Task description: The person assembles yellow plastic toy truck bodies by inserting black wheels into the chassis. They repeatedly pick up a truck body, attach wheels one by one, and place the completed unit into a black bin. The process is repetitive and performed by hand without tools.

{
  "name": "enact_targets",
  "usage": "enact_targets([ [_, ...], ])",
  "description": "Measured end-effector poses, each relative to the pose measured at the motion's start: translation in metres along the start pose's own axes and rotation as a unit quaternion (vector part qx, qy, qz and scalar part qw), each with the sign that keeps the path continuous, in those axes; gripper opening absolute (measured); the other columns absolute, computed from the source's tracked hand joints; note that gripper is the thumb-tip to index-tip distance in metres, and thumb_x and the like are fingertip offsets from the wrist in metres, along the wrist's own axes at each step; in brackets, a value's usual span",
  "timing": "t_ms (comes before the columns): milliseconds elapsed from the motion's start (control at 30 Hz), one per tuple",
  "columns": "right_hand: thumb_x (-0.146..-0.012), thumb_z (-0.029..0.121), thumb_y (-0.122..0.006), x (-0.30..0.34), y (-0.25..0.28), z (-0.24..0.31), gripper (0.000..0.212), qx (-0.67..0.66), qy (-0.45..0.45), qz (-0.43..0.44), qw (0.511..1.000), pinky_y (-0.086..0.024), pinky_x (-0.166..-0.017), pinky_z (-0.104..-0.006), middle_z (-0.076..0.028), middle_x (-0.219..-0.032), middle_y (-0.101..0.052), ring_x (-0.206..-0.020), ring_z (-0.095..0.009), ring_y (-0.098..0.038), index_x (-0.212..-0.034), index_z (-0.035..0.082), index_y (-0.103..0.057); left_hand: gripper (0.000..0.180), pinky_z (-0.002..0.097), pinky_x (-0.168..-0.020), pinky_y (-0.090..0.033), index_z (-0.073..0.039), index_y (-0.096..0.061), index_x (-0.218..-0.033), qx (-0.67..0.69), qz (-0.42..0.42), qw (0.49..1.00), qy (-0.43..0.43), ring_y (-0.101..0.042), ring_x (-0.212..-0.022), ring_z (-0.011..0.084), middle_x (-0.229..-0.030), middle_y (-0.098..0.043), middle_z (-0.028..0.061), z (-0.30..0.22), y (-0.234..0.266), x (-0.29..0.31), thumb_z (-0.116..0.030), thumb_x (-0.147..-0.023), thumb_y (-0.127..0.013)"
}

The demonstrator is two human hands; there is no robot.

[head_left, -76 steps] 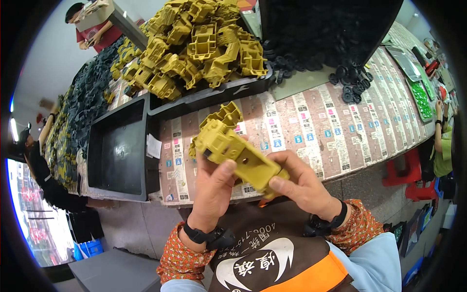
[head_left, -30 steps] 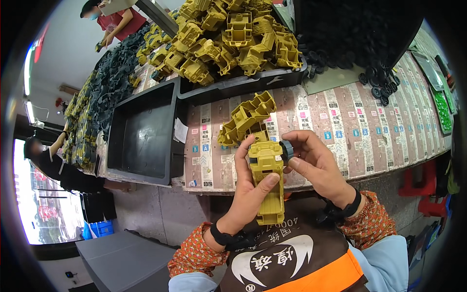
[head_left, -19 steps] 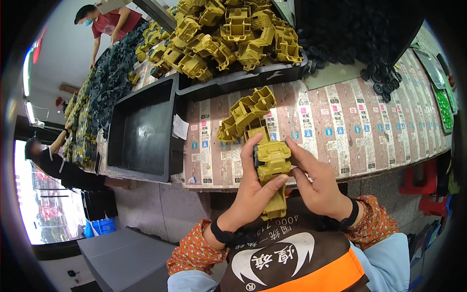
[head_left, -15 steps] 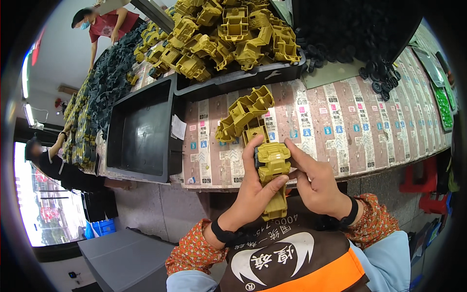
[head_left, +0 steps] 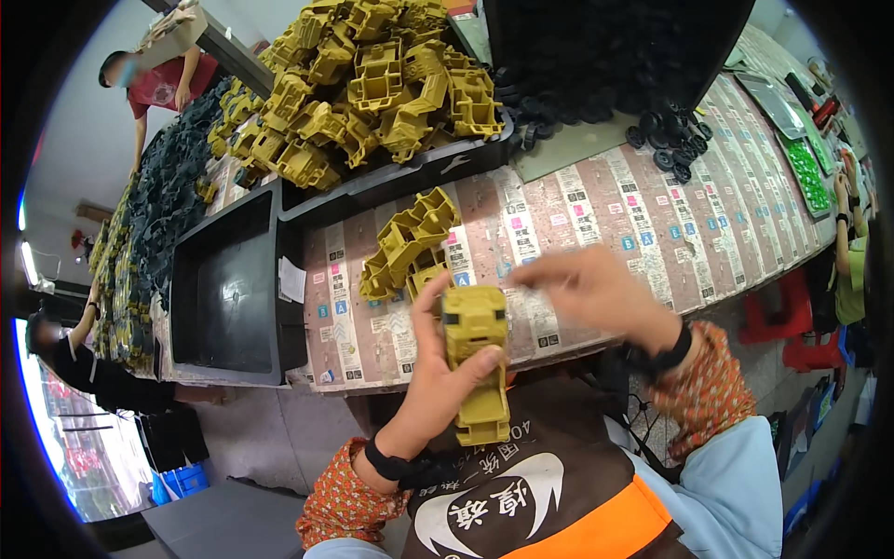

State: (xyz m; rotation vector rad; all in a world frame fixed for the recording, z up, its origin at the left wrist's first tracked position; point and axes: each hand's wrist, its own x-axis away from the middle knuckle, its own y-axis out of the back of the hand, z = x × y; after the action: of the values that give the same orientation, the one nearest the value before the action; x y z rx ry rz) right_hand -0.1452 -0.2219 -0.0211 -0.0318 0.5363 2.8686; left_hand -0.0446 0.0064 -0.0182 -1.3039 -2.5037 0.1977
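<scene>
My left hand point(head_left: 438, 373) is closed round a mustard-yellow plastic toy truck body point(head_left: 480, 349), thumb across its side. The body stands lengthwise over the table's front edge, with small black parts showing near its upper end. To its right, my right hand point(head_left: 605, 293) is off the truck body, its fingers stretched out and blurred by motion, with nothing visible in them. Just beyond my left fingers, more yellow truck bodies point(head_left: 405, 242) lie on the patterned table point(head_left: 577, 224).
A black bin point(head_left: 400, 172) heaped with yellow bodies point(head_left: 372, 88) stands at the back. Left of it is a black tray point(head_left: 223, 289). Black wheels point(head_left: 672, 140) lie back right. Dark parts point(head_left: 172, 168) cover the far left, where two people work; another person's arms show at far right.
My right hand has let go of the truck body and moved right. The left hand still holds the body, now turned slightly. The whole view has shifted somewhat.
</scene>
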Motion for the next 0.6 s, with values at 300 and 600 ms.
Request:
enact_targets([
  [300, -0.084, 0.008, -0.065, -0.002, 0.197, -0.141, 0.020, 0.585, -0.135, -0.233, 0.765, -0.051, -0.088, -0.0533, -0.021, -0.108, -0.066, -0.105, -0.045, -0.061, -0.102, 0.001, -0.063, 0.045, 0.0281, -0.076, -0.060, -0.003, -0.054, -0.136, 0.181, -0.082, 0.976, 0.086, -0.072, -0.089, 0.0171, -0.110, -0.073, 0.0158, -0.031, 0.031, 0.004, -0.034, -0.105, -0.060],
  [600, -0.086, 0.004, -0.071, -0.006, 0.147, -0.097, 0.037, 0.403, -0.047, -0.243, 0.881, -0.051, -0.088, -0.0422, -0.016, -0.113, -0.066, -0.101, -0.034, -0.061, -0.121, 0.004, -0.059, 0.040, 0.0306, -0.080, -0.060, -0.003, -0.055, -0.133, 0.264, -0.127, 0.955, 0.038, -0.071, -0.093, 0.0184, -0.111, -0.071, 0.0156, -0.026, 0.036, -0.011, -0.029, -0.104, -0.064],
])
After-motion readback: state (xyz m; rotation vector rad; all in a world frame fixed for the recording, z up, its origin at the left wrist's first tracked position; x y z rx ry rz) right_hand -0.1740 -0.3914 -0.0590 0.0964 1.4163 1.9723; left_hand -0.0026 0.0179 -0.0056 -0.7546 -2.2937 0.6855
